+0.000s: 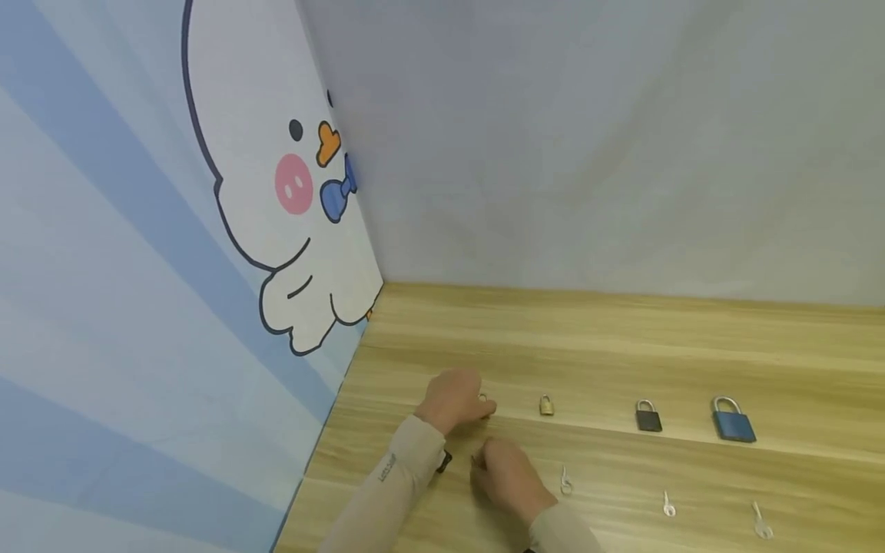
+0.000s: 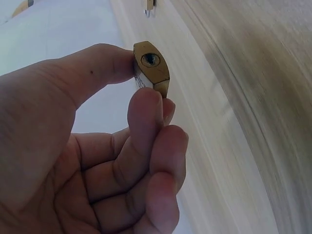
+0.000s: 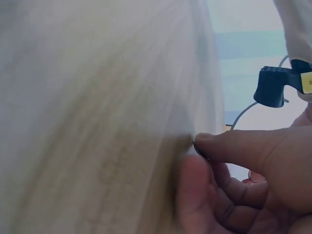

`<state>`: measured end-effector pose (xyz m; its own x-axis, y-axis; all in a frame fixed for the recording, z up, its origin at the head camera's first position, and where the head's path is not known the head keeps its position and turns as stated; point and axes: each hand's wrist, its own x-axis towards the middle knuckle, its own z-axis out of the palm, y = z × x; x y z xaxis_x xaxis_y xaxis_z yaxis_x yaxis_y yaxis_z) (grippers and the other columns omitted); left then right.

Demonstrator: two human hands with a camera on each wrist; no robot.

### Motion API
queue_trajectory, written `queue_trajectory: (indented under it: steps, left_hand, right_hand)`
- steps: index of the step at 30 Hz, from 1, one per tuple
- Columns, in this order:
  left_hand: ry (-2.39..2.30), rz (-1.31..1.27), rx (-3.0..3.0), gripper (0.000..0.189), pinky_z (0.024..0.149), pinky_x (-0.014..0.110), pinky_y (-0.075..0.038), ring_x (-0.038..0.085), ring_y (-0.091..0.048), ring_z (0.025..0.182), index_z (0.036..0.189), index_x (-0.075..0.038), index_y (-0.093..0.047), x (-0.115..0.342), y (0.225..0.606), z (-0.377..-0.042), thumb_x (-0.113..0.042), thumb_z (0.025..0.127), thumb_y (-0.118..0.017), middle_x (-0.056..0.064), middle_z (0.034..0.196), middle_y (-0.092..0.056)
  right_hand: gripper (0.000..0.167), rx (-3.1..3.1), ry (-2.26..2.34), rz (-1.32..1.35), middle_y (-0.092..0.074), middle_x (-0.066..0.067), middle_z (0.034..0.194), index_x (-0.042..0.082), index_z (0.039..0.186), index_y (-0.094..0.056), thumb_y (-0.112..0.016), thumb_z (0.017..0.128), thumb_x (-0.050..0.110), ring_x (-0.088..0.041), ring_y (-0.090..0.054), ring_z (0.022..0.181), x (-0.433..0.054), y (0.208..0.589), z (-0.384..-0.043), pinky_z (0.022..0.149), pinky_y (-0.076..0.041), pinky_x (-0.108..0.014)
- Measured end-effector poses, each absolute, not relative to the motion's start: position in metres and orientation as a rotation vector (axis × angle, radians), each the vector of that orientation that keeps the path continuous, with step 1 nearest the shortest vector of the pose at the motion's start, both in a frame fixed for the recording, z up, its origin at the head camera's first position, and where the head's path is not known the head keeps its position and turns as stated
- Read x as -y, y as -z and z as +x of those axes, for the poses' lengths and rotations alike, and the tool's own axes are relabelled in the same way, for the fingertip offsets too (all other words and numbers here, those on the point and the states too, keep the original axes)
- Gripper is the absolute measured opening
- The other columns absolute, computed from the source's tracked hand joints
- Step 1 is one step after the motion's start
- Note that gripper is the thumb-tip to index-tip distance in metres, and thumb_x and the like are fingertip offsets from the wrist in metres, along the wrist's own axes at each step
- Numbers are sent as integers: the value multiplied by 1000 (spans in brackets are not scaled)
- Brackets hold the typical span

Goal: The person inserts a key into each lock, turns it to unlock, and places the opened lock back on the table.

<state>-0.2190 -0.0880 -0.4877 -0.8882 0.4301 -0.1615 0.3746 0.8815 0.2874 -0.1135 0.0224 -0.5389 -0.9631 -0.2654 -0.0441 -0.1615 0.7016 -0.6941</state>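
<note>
My left hand [image 1: 452,401] pinches a small brass padlock [image 2: 152,63] between thumb and fingers. In the left wrist view its keyhole end faces the camera, and the other fingers curl below it. Only a bit of the shackle shows past the hand in the head view. Nearer to me, low over the table, my right hand [image 1: 508,476] pinches a small key between thumb and index finger. Most of the key is hidden by the fingers; a thin dark edge shows at the fingertips in the right wrist view.
On the wooden table [image 1: 588,330], a brass padlock [image 1: 546,405], a black padlock [image 1: 648,418] and a blue padlock [image 1: 734,425] stretch rightward. In front lie keys on a ring [image 1: 566,482], a small key [image 1: 668,504] and a larger key [image 1: 762,522]. A cartoon-printed panel [image 1: 173,307] borders the left side.
</note>
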Motion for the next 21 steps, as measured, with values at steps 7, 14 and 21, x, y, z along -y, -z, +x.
queue_trajectory:
  steps: [7,14,21]
  left_hand:
    - [-356,601,-2829,50,40,22,-24,7,-28,42,55,-16,-38,91,484,-220,-36,87,-71,-8,46,-29]
    - [-323,614,-2822,50,40,22,-25,6,-30,41,54,-17,-40,91,485,-221,-37,88,-71,-8,45,-32]
    - [-363,612,-2809,48,40,22,-24,6,-29,42,55,-17,-39,91,483,-220,-36,86,-70,-8,48,-32]
  right_hand:
    - [8,-2591,1398,-293,-59,1,75,4,85,-63,-69,91,5,-10,-54,62,-36,544,-114,54,-48,-26]
    - [6,-2304,1734,-63,-65,-3,78,1,93,-66,-67,90,6,-15,-62,63,-46,548,-119,61,-51,-30]
    - [13,-2084,2063,114,-71,-12,91,-8,100,-66,-61,90,-1,-20,-67,69,-45,547,-122,66,-55,-31]
